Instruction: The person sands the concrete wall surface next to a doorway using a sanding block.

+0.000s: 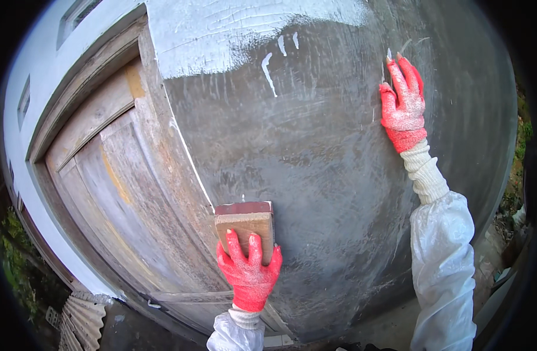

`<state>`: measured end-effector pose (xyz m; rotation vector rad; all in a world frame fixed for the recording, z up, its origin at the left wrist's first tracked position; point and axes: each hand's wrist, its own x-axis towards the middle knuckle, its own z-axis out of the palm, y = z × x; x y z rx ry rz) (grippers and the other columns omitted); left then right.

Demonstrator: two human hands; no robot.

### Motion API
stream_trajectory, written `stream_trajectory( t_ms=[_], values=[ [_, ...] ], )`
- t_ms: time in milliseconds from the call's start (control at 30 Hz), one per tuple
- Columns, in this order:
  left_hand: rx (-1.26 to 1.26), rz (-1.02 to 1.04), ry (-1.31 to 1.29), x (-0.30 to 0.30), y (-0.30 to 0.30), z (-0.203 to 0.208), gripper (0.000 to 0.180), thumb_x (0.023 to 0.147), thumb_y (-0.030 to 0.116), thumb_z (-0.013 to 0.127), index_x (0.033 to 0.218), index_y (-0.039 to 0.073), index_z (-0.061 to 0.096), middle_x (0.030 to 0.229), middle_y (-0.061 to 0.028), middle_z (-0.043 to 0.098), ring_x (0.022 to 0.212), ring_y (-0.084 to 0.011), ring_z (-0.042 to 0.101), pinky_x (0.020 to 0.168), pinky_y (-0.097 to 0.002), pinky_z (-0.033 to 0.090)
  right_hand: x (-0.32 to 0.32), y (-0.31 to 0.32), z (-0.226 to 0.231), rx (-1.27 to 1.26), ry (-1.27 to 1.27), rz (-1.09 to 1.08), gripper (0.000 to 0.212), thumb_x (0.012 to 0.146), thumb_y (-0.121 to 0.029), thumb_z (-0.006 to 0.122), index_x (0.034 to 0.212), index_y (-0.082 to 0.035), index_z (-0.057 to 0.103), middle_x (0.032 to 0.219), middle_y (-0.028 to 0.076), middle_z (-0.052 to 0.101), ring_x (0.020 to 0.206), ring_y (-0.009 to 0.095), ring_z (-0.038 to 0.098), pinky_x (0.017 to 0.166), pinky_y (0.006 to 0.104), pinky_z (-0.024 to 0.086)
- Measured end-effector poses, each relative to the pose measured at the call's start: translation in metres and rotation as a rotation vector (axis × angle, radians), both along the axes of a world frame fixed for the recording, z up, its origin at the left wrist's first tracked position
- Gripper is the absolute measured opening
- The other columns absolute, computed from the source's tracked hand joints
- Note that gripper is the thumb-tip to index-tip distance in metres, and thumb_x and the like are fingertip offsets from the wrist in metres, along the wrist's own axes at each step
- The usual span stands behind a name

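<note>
My left hand, in a red-coated glove with bare fingertips, grips a sanding block. The block is brown wood wrapped in reddish abrasive paper, and it lies against the grey wall beside the door frame. Higher up on the right, my right hand wears a matching glove dusted with white. Its fingers stretch upward along the wall surface, apart from each other. Pale scratches and smears show around those fingertips; whether something small lies under them is hidden.
On the left stands a weathered wooden door in a worn frame. White paint covers the wall's upper part, with a few white drips below it. A corrugated sheet lies at the lower left. Rubble and plants border the right side.
</note>
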<state>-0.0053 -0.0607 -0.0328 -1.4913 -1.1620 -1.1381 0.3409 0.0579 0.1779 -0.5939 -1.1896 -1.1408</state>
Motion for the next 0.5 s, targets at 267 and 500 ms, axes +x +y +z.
stream_trajectory(
  t_ms=[267, 500],
  values=[
    [0.233, 0.050, -0.111, -0.016, 0.017, 0.214, 0.076, 0.081, 0.034, 0.079, 0.147, 0.007, 0.050, 0.160, -0.0233, 0.035, 0.125, -0.0479, 0.050, 0.107, -0.0510, 0.042, 0.006, 0.006, -0.006, -0.028, -0.013, 0.027, 0.053, 0.086, -0.001, 0.067, 0.138, -0.003, 0.059, 0.146, 0.015, 0.055, 0.135, 0.036, 0.051, 0.112, 0.0423, 0.043],
    [0.090, 0.003, -0.038, 0.002, 0.013, 0.070, 0.083, 0.076, 0.037, 0.082, 0.147, 0.009, 0.047, 0.154, -0.0338, 0.035, 0.131, -0.0497, 0.047, 0.106, -0.0583, 0.039, 0.017, 0.008, -0.009, -0.036, 0.025, -0.015, 0.054, 0.087, -0.002, 0.067, 0.140, -0.006, 0.059, 0.147, 0.014, 0.054, 0.136, 0.036, 0.050, 0.113, 0.0427, 0.042]
  ],
)
